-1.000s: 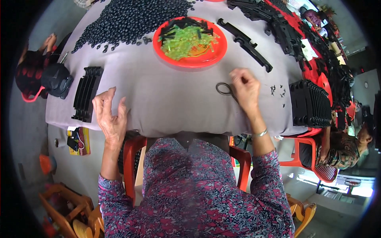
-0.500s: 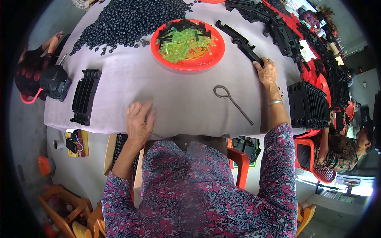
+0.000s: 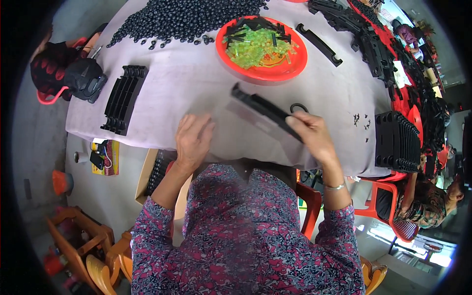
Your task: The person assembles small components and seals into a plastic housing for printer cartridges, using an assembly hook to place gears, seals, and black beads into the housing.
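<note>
A long black plastic bar with notched ends (image 3: 263,109) is gripped at its near end by my right hand (image 3: 314,135). It hangs tilted over the table and is blurred by motion. Under that hand, only the dark loop of a metal rod tool (image 3: 298,106) shows. My left hand (image 3: 193,140) is empty above the table's near edge, its fingers loosely bent and apart. Beyond the held bar stands a red plate (image 3: 255,76) with clear green strips (image 3: 255,46) and black strips. A second black bar (image 3: 319,45) lies right of the plate.
A heap of small black round parts (image 3: 182,22) covers the far left. Black bars lie side by side (image 3: 124,100) at left; a stack of them (image 3: 397,140) stands at right near tiny black bits (image 3: 361,119). A person (image 3: 432,196) sits at right, another (image 3: 46,64) at left.
My right hand has picked up one of the two bars right of the plate and brought it toward me, over the rod tool. My left hand stays empty. The whole view has shifted slightly.
</note>
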{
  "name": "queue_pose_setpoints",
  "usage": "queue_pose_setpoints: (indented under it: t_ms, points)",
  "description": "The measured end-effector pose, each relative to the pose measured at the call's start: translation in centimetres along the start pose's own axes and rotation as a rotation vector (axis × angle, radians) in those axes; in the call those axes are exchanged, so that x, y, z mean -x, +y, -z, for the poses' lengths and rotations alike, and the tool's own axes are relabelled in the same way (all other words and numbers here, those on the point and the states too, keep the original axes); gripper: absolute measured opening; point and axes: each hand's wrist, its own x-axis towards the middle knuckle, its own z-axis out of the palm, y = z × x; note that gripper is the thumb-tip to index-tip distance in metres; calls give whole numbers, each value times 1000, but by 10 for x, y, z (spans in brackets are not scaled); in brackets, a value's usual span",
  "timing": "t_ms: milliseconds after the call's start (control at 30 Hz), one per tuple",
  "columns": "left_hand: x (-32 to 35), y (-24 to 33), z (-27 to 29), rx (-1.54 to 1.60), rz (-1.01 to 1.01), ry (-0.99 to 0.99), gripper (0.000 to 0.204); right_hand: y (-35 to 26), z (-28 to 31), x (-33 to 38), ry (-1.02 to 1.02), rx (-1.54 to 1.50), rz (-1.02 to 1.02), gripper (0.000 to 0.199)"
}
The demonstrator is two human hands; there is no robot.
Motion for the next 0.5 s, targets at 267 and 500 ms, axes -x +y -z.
queue_pose_setpoints:
  t_ms: [267, 500]
  points:
    - [1, 6, 9, 65, -16, 55, 24, -26, -69, -41, 91, 506, 393, 22]
    - [-8, 21, 31, 111, -36, 160, 26, -96, -1, 19, 453, -212, 735, 29]
